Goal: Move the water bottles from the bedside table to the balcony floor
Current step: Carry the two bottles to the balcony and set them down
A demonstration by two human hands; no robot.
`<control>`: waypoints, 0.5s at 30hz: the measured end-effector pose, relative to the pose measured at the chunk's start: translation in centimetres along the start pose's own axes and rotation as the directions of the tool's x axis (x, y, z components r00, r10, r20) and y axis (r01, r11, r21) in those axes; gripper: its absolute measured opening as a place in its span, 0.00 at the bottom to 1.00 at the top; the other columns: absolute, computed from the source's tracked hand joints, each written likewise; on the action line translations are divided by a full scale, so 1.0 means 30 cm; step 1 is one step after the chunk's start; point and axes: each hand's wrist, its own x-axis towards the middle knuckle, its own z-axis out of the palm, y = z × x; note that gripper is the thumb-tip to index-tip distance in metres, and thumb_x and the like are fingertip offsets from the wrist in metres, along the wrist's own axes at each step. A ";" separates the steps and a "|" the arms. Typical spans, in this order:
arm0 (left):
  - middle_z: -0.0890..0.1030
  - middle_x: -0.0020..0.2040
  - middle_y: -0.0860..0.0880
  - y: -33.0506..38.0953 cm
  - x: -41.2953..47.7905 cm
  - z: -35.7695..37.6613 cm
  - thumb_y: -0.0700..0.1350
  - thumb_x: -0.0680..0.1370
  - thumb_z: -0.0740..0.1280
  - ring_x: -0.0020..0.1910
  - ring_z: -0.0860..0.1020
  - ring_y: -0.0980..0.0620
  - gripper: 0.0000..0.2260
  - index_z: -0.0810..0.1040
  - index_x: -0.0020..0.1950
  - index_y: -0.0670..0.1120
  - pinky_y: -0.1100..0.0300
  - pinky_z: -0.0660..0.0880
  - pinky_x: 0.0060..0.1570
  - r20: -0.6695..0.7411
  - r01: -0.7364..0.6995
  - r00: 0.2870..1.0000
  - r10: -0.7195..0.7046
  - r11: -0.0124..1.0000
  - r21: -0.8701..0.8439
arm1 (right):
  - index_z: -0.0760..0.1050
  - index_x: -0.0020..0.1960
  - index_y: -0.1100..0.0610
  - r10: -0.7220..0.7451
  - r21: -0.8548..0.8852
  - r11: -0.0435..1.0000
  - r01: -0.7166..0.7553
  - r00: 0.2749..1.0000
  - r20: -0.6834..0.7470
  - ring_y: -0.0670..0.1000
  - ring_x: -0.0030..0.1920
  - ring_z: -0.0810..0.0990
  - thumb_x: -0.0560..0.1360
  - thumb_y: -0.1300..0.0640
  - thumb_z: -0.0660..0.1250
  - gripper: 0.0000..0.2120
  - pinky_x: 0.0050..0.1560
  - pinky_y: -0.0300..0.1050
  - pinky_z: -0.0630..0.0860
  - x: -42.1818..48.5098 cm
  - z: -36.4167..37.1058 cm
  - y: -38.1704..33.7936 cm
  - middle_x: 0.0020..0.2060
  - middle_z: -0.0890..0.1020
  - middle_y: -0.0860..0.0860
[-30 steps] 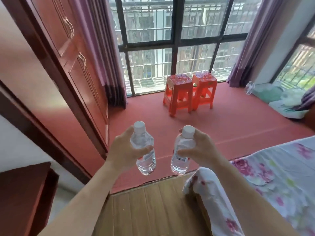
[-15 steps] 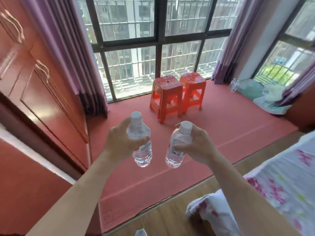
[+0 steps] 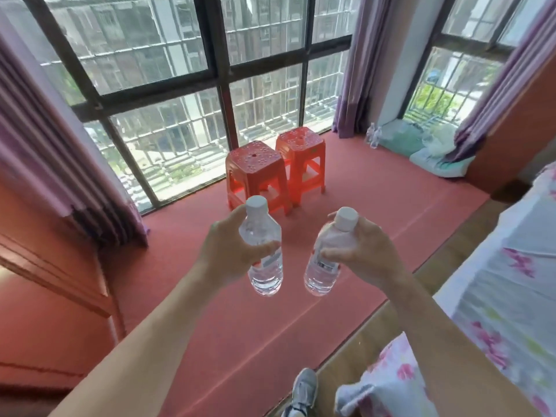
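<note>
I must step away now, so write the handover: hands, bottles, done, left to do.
Left hand grips the left water bottle, upright.
Right hand grips the right water bottle, slightly tilted.
Both hang over the red balcony floor, short of the orange stools.
Done: both bottles brought to the balcony.
Left: set them on the floor.
Other bottles seem to stand at the far curtain.

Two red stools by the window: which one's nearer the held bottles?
The left stool, just beyond the bottle in the left hand. The right stool stands farther back, closer to the window.
</note>
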 end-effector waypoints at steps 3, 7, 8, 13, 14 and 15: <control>0.82 0.48 0.58 0.040 0.169 0.055 0.54 0.65 0.80 0.46 0.80 0.57 0.26 0.77 0.60 0.58 0.75 0.68 0.40 0.033 0.016 0.999 -0.017 1.000 0.019 | 0.77 0.49 0.44 0.017 0.073 0.997 -0.016 1.000 -0.011 0.49 0.44 0.83 0.59 0.57 0.78 0.22 0.50 0.52 0.81 0.153 -0.072 0.038 0.41 0.84 0.44; 0.81 0.47 0.60 0.121 0.399 0.124 0.56 0.65 0.79 0.44 0.78 0.59 0.24 0.76 0.58 0.59 0.76 0.66 0.38 0.039 -0.016 0.999 0.013 0.997 0.072 | 0.77 0.47 0.44 0.002 0.088 0.996 -0.001 1.000 -0.010 0.43 0.42 0.83 0.61 0.62 0.78 0.21 0.45 0.40 0.78 0.352 -0.177 0.063 0.40 0.83 0.40; 0.80 0.46 0.61 0.139 0.455 0.144 0.56 0.65 0.79 0.43 0.77 0.62 0.23 0.75 0.56 0.59 0.76 0.67 0.38 0.036 -0.024 0.999 0.021 0.997 0.073 | 0.77 0.47 0.43 -0.005 0.086 0.996 0.006 1.000 -0.020 0.42 0.42 0.82 0.61 0.61 0.78 0.21 0.43 0.36 0.77 0.400 -0.203 0.071 0.40 0.83 0.39; 0.79 0.46 0.63 0.220 0.704 0.250 0.56 0.66 0.79 0.44 0.76 0.67 0.22 0.75 0.55 0.57 0.73 0.69 0.42 0.081 -0.071 0.994 0.068 0.997 0.037 | 0.77 0.48 0.43 0.012 0.058 0.998 -0.006 0.995 -0.099 0.40 0.41 0.81 0.61 0.59 0.79 0.21 0.41 0.32 0.75 0.596 -0.320 0.100 0.40 0.82 0.38; 0.79 0.46 0.63 0.229 0.756 0.273 0.56 0.66 0.79 0.45 0.76 0.67 0.23 0.76 0.56 0.56 0.72 0.69 0.42 0.092 -0.077 0.993 0.074 0.997 0.027 | 0.77 0.48 0.44 0.024 0.056 0.998 -0.017 0.993 -0.118 0.41 0.41 0.81 0.61 0.59 0.79 0.20 0.42 0.34 0.76 0.635 -0.342 0.110 0.40 0.82 0.39; 0.79 0.46 0.63 0.234 0.808 0.298 0.57 0.66 0.79 0.45 0.77 0.65 0.23 0.76 0.56 0.55 0.69 0.71 0.43 0.101 -0.085 0.991 0.082 0.996 0.021 | 0.77 0.48 0.45 0.031 0.051 0.998 -0.025 0.991 -0.134 0.42 0.42 0.81 0.61 0.59 0.79 0.20 0.44 0.37 0.77 0.674 -0.362 0.119 0.40 0.83 0.41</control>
